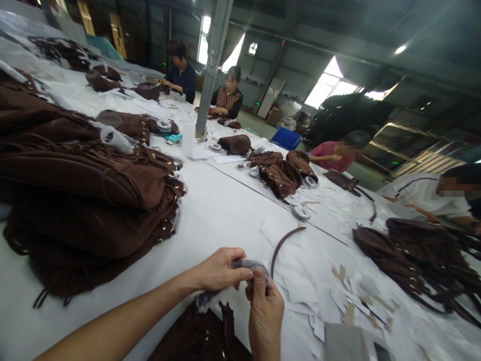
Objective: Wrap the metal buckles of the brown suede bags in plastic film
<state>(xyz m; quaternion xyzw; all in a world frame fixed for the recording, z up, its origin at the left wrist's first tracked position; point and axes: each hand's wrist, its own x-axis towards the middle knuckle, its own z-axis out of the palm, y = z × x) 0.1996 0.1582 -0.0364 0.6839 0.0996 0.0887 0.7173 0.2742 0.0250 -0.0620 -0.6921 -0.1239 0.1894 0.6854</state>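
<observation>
My left hand [223, 271] and my right hand [265, 306] meet at the lower middle, both closed on a strap wrapped in thin translucent plastic [246, 263]. The thumbs are close together on the wrap, and a loose plastic end hangs below my left hand. Under my forearms lies a dark brown bag [203, 336] with small gold-coloured fittings, partly cut off by the bottom edge. A curved brown strap [280, 248] rests on the white table just beyond my right hand.
A big pile of brown bags [93, 175] fills the left. White papers [300, 281] and a grey box [349, 343] lie right. More bags [281, 175] and a metal post [212, 70] stand farther back. Several people work around the table [210, 200].
</observation>
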